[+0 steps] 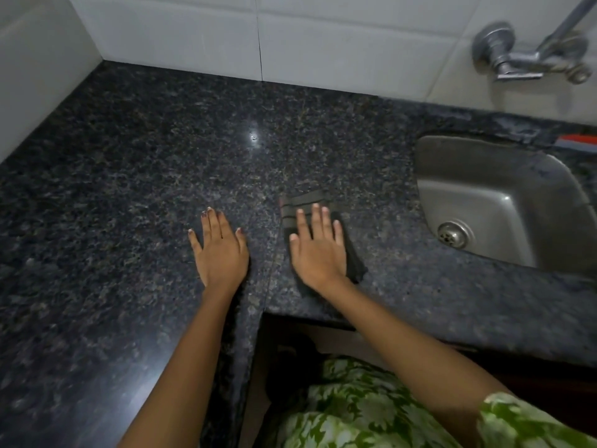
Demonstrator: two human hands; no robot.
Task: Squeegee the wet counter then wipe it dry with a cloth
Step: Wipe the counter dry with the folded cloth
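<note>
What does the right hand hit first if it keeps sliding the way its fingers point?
Nothing on the dark speckled granite counter; the right hand, flat on the dark striped cloth, points at the white tiled wall. The steel sink probably stays clear.

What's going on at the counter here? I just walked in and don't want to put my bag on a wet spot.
A person is wiping the dark granite counter with a dark striped cloth. The right hand lies flat on the cloth, just left of the steel sink. The left hand rests flat and empty on the counter beside it. No squeegee is in view. Whether the surface is dry yet is hard to tell.
</note>
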